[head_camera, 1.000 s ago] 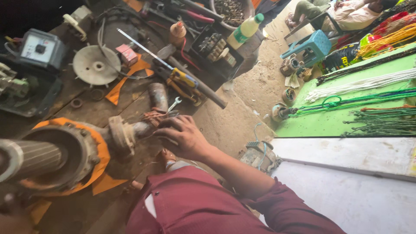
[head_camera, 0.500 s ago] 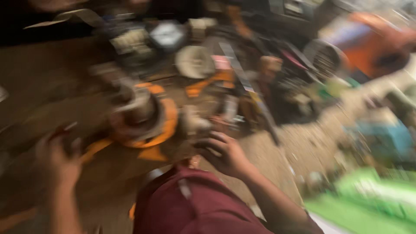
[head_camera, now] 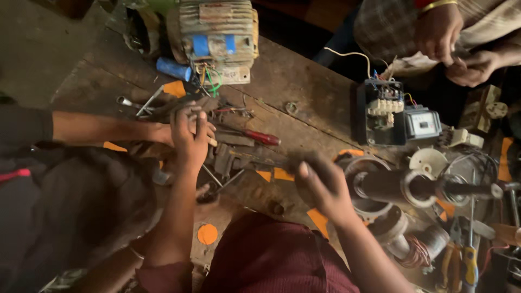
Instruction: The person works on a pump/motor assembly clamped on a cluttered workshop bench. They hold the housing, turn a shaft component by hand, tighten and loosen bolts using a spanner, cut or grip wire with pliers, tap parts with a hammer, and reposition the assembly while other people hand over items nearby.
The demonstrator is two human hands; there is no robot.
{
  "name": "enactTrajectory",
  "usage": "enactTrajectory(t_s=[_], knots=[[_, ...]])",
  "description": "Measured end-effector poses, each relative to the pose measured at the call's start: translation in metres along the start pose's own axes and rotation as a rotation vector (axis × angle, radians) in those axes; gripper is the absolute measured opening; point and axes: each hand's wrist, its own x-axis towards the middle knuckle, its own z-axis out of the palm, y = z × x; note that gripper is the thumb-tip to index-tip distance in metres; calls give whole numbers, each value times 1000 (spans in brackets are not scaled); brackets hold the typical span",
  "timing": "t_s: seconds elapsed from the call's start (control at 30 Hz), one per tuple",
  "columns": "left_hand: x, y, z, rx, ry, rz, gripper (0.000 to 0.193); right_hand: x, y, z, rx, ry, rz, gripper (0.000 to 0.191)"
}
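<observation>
My left hand (head_camera: 190, 135) reaches into a pile of metal tools (head_camera: 228, 157) on the wooden bench (head_camera: 304, 92). Its fingers curl down over them, and what they grip is hidden. It lies against another person's hand (head_camera: 157, 133), which comes in from the left. A red-handled screwdriver (head_camera: 260, 137) lies just right of my fingers. My right hand (head_camera: 320, 184) is blurred and curls around the near end of a dark motor rotor (head_camera: 391, 187), whose shaft points right.
An old electric motor (head_camera: 217, 32) with loose wires stands at the bench's far side, with a blue cylinder (head_camera: 173, 69) beside it. A switch box and meter (head_camera: 399, 116) sit right of centre. A second person's hands (head_camera: 450, 43) work at top right. Pliers (head_camera: 467, 260) lie at bottom right.
The view has swung left along the bench. My left hand has come forward onto the tool pile. My right hand stays at the rotor.
</observation>
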Motion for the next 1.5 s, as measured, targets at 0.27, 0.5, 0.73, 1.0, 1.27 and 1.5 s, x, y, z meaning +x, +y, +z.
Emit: enactTrajectory(t_s=[0.27,0.5,0.73,1.0,1.27,1.5], knots=[[123,-7,-4,163,207,12,51,229,40,44,-79,266,-56,51],[199,-39,33,158,48,-280,81,350,49,51,-17,320,141,77],[204,-25,40,-56,64,-296,84,365,35,59,-24,160,180,78],[187,-13,62,109,-363,-397,109,249,87,25,193,409,167,57],[135,38,141,-5,-747,-255,111,117,95,-6,207,779,245,56],[126,75,163,-54,-868,-289,103,-48,5,-9,194,296,424,56]])
